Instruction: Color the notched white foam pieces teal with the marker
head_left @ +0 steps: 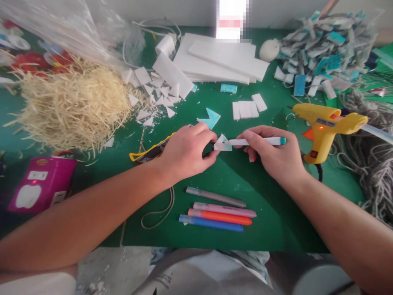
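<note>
My left hand [187,151] pinches a small white foam triangle [222,144] over the green table [276,213], its fingers closed on the piece. My right hand [276,157] grips a white marker with a teal end [260,141], and the marker's tip touches the triangle, which shows some teal colour. A teal-coloured foam shape [210,117] lies just behind my hands.
Several markers [219,211] lie in front of me. A yellow glue gun [325,127] stands at the right, a yellow utility knife [147,153] at the left. Straw pile [73,108], foam sheets [221,61], foam scraps [322,53], a pink box [41,184] surround.
</note>
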A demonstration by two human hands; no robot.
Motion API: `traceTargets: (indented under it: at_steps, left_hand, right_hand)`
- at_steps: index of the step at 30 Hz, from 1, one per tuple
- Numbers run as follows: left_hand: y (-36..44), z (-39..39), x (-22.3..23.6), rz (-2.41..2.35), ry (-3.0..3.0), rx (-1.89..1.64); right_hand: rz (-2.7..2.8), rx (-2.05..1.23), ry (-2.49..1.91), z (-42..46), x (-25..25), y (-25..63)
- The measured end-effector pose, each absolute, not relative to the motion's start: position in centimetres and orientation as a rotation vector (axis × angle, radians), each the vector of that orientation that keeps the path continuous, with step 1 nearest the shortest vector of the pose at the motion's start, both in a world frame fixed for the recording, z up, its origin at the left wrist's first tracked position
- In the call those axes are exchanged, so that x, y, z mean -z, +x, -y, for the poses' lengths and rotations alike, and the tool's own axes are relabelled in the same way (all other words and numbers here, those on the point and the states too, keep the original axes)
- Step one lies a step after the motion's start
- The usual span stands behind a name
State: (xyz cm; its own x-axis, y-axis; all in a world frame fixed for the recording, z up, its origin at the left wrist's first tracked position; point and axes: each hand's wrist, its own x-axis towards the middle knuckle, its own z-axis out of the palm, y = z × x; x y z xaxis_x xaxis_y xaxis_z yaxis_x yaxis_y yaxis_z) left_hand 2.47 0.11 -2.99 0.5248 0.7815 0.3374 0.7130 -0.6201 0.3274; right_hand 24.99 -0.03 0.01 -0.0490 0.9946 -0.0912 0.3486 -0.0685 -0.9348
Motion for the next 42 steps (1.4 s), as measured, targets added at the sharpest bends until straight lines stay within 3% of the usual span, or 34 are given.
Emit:
traceTargets:
  at_steps: [42]
  left_hand:
    - [2.46, -0.13, 3.17, -1.280, 2.603, -0.702]
  right_hand:
    - [1.467, -1.108, -1.449, -0.06, -0.17, 24.83]
